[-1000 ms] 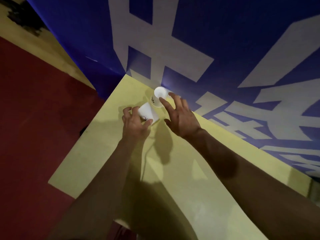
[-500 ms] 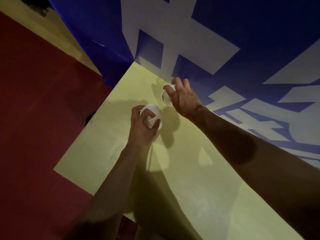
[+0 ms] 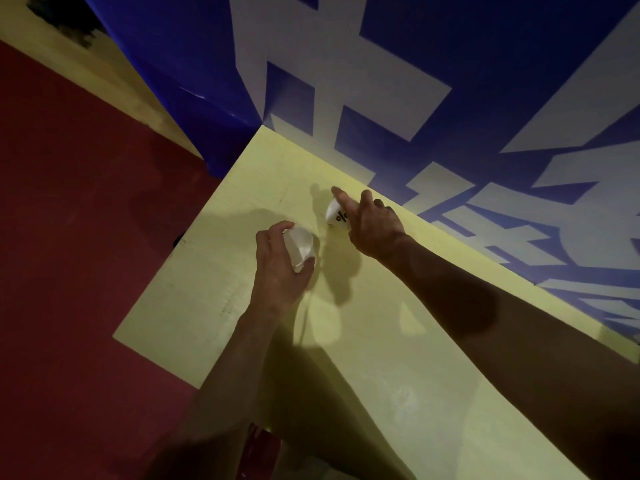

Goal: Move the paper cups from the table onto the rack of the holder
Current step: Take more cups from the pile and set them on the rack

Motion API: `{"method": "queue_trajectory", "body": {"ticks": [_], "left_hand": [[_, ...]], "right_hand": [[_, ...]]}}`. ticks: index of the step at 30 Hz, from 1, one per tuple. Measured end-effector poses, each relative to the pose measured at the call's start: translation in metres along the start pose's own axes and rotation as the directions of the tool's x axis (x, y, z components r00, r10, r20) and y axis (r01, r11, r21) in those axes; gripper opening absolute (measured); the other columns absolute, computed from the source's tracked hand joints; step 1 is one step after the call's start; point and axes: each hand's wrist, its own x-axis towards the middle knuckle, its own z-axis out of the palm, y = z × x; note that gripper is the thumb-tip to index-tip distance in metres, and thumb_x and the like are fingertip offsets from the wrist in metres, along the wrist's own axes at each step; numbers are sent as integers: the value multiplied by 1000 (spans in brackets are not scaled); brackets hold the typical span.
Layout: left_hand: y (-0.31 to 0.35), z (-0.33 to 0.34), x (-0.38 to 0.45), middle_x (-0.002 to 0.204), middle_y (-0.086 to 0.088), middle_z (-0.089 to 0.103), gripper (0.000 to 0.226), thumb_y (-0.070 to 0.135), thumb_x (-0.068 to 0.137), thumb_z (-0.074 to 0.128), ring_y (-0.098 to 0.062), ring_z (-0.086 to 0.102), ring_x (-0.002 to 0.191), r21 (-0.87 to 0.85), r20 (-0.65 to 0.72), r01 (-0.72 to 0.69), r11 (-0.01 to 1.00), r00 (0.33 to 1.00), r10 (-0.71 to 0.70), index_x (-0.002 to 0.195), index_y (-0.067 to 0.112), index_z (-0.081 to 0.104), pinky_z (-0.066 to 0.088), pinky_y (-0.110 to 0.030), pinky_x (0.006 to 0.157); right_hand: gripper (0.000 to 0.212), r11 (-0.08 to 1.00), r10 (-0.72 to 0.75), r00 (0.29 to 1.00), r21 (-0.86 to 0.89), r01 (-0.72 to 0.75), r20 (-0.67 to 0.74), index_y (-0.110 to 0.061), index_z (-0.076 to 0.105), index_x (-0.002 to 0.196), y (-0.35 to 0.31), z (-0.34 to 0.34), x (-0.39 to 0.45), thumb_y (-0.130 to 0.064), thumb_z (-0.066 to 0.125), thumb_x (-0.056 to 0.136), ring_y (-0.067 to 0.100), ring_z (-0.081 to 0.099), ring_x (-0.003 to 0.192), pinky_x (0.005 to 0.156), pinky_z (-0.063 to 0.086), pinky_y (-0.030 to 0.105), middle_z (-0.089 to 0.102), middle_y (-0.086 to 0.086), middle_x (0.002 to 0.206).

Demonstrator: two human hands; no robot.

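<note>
Holding one paper cup per hand, both at the middle of the frame, at the far end of the yellow bench (image 3: 398,393).

Left cup (image 3: 300,247): sits in the left hand (image 3: 280,271), fingers curled over the top, thumb under the near side. Wall looks creased or dented under the grip, so probably squeezed harder than needed. Can't tell if it's lifted clear or touching the bench; shadow directly beside it suggests low.

Right cup (image 3: 336,215): black print faces the camera, mostly hidden behind the right hand (image 3: 370,225). Fingers wrap it from the far side, index finger lies along the top. Grip closed round it. Contact with the bench is hidden too.

Two-handed grab makes sense: one cup each, one trip. The cups stand near each other but apart, so each hand gets its own approach, and the forearms come in from the lower edge of the frame without crossing.

Blue banner with pale lettering (image 3: 381,98) rises right behind the bench edge in the upper half, which limits reach from behind; hence the side and top wraps. Red floor (image 3: 86,271) on the left.

Holder and rack not in frame. My read: pickup stage, transfer not started. Risk: thin paper deforming, especially the left one.
</note>
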Motion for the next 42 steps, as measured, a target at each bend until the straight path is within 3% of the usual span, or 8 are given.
{"method": "queue_trajectory", "body": {"ticks": [6, 11, 15, 19, 24, 31, 38, 42], "left_hand": [[-2, -15, -20, 126, 9, 31, 77, 28, 80, 82, -21, 49, 114, 5, -15, 10, 1000, 1000, -10, 142, 26, 37, 50, -29, 83], [11, -17, -43, 132, 4, 32, 79, 25, 80, 82, -19, 44, 118, 16, 11, 2, 1000, 1000, -2, 143, 28, 34, 48, -30, 84], [34, -9, -61, 131, 1, 35, 80, 25, 78, 84, -20, 45, 116, 62, 51, -29, 998, 998, 26, 143, 27, 36, 51, -33, 85], [59, 11, -85, 124, 14, 27, 73, 30, 83, 75, -13, 39, 119, 41, 170, -75, 996, 983, 67, 143, 39, 33, 42, -31, 94], [98, 65, -136, 119, 18, 20, 73, 27, 83, 78, -18, 41, 124, 113, 326, -269, 957, 919, 220, 139, 42, 34, 42, -26, 91], [164, 160, -233, 121, 15, 28, 69, 31, 81, 80, -8, 38, 111, 109, 435, -411, 905, 838, 328, 131, 41, 34, 43, -27, 82], [256, 265, -340, 127, 18, 38, 65, 37, 82, 73, -5, 46, 112, 69, 453, -513, 856, 780, 431, 135, 51, 37, 47, -25, 80], [309, 336, -399, 128, 18, 37, 64, 30, 84, 76, -8, 47, 120, -27, 464, -551, 834, 732, 498, 136, 47, 43, 45, -24, 95]], "right_hand": [[60, 995, 14, 996, 96, -22, 88, -24, 27, 151, -7, 4, -11, -27, 61, 102, 35, 64, 103, 87, 60, 45, 50, 21, 130], [46, 977, 11, 997, 215, 5, -74, -6, 48, 132, -6, 9, -46, -38, 60, 102, 37, 66, 99, 82, 61, 45, 41, 20, 144], [49, 930, 87, 963, 368, 14, -256, -5, 54, 128, 3, 6, -102, -37, 69, 95, 36, 63, 106, 77, 63, 45, 43, 14, 143], [55, 880, 213, 900, 475, -7, -380, -10, 49, 129, 21, 6, -179, -32, 77, 87, 36, 64, 93, 63, 60, 46, 45, 9, 134], [79, 802, 405, 825, 587, -113, -393, -23, 37, 153, 59, 26, -294, -31, 79, 86, 30, 62, 105, 78, 61, 42, 42, 9, 136], [68, 667, 602, 726, 709, -228, -333, -18, 50, 142, 120, 89, -452, -23, 82, 82, 27, 56, 113, 86, 59, 42, 45, 9, 132], [61, 612, 649, 653, 777, -146, -389, -20, 51, 141, 210, 134, -600, -21, 78, 86, 22, 55, 117, 92, 54, 31, 45, 4, 135], [63, 630, 633, 648, 768, -116, -422, -18, 51, 143, 261, 154, -680, -17, 78, 86, 18, 54, 118, 96, 53, 31, 45, 6, 136]]}}
